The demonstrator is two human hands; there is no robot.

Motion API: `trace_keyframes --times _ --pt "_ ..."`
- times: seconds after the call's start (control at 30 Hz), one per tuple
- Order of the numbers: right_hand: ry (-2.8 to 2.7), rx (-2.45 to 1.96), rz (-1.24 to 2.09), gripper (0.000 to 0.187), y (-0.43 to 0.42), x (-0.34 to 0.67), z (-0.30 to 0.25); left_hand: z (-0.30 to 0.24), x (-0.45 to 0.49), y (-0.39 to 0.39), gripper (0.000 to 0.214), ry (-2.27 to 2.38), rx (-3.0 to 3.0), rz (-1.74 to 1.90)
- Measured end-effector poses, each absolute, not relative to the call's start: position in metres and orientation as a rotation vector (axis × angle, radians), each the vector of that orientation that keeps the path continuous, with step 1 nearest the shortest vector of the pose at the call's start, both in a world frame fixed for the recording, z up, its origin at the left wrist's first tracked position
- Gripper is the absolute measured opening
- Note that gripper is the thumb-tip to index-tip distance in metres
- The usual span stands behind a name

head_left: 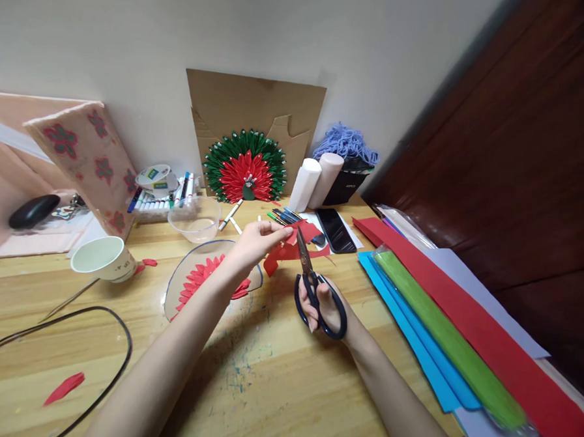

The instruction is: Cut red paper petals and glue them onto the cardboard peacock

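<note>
My right hand (323, 305) grips black-handled scissors (311, 272) with the fingers through the loops. The blades point away from me and their tips reach a piece of red paper (305, 231). Pinched between the thumb and fingers of my left hand (259, 241) is that red paper, held above the table. Red paper scraps lie just behind and below it. Under my left forearm is a round cardboard disc (175, 289) edged in blue, with red petals (201, 278) on it; the arm hides part of it.
A cardboard sheet (259, 99) with a green-and-red peacock fan leans against the wall. To the left are a paper cup (104, 259), a clear bowl (194, 220) and a black cable (127, 340). Rightward lie a phone (337, 231), red paper (444, 295) and a green pack (443, 331).
</note>
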State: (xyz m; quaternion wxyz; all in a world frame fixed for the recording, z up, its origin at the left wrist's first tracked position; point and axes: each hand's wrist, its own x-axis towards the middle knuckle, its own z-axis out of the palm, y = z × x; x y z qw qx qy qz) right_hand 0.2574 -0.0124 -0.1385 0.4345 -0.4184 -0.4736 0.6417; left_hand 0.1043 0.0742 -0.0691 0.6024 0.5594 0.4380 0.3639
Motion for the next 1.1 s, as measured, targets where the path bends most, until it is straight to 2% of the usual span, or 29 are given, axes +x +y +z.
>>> trace_keyframes --times 0.13,0.33,0.83,1.03,1.1 --pt "-1.17 -1.013 1.618 0.07 -0.012 0.258 -0.142 -0.073 0.105 0.076 0.024 1.032 1.281 0.847" --pt "-1.074 -0.802 1.833 0.075 -0.006 0.257 -0.155 -0.07 0.109 0.073 0.02 0.991 1.28 0.853" --pt "-1.038 -1.04 1.602 0.069 -0.01 0.255 -0.143 -0.069 0.109 0.072 0.015 1.012 1.322 0.815" --pt "-1.083 -0.828 1.83 0.089 -0.012 0.26 -0.125 -0.072 0.107 0.075 0.011 1.013 1.365 0.793" --pt "-1.054 -0.747 1.807 0.085 -0.011 0.26 -0.117 -0.072 0.107 0.074 0.009 0.965 1.333 0.745"
